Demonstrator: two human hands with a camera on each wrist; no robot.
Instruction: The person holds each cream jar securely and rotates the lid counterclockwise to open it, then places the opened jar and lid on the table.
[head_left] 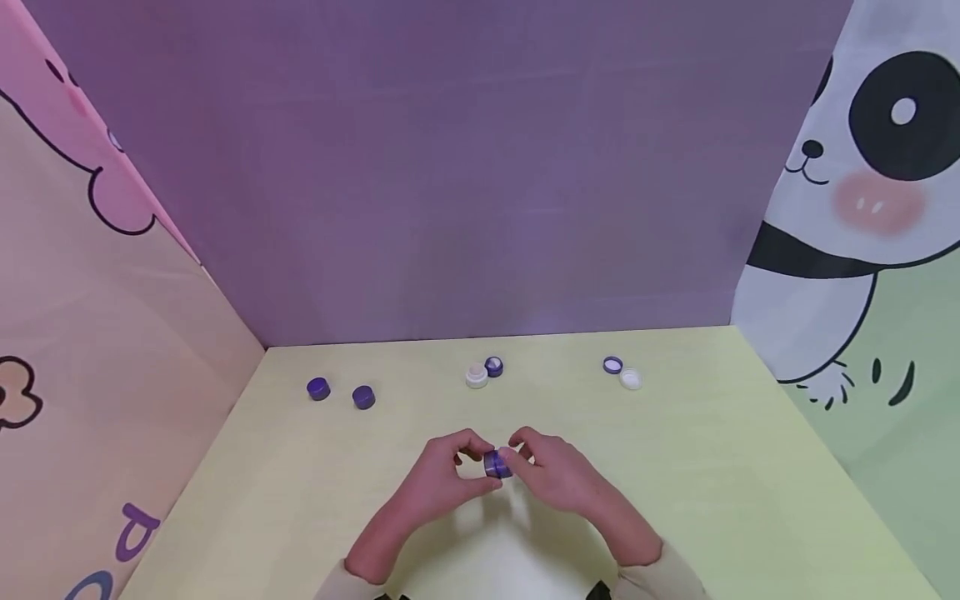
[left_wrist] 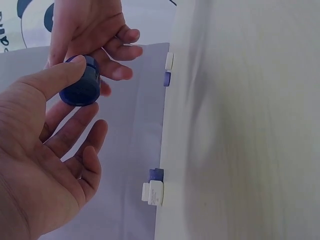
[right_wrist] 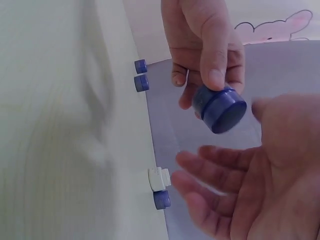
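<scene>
A small blue-purple jar point(head_left: 497, 464) with a band around it is held above the table, tilted. My left hand point(head_left: 444, 475) pinches it between thumb and fingers, and the thumb point(left_wrist: 70, 72) lies along its side in the left wrist view. My right hand point(head_left: 557, 475) is close on the jar's other side. In the right wrist view the right hand's fingers point(right_wrist: 220, 170) are spread and loosely bent, with a gap between them and the jar point(right_wrist: 220, 110). The jar's contents are hidden.
Two purple round pieces point(head_left: 318, 389) stand at the table's far left. At back centre a white jar point(head_left: 476, 376) stands beside a small purple jar point(head_left: 493, 367). Further right lie a purple-rimmed lid point(head_left: 612, 365) and a white lid point(head_left: 631, 379). A purple wall point(head_left: 480, 183) closes the back.
</scene>
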